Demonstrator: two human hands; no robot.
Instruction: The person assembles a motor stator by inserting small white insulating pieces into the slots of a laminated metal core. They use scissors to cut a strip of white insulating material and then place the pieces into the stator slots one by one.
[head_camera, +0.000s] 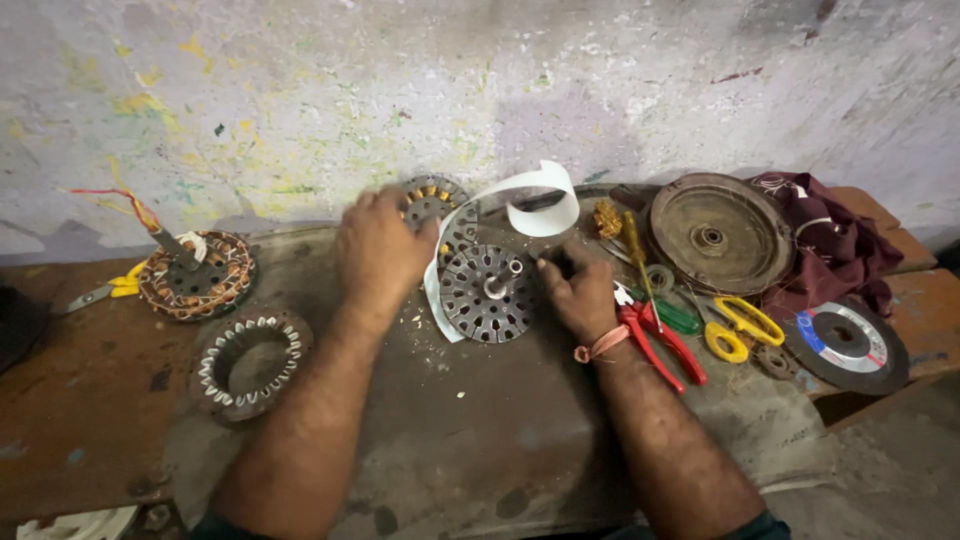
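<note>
A round slotted metal stator core (486, 293) with a short shaft in its middle lies on the grey cloth (480, 440). A long white paper strip (535, 205) curls up from its left edge and loops over the back. My left hand (380, 250) rests behind and left of the core, over the strip's lower part and near a second core with yellow inserts (432, 200). My right hand (580, 290) touches the core's right rim, fingers pinched at the strip's end.
A wound stator with coloured wires (195, 275) and a white-lined stator ring (250, 365) lie at left. Red pliers (662, 345), a screwdriver (640, 260), yellow scissors (735, 325), a metal cover (720, 232), a maroon cloth (835, 245) and a grinding disc (845, 342) lie at right.
</note>
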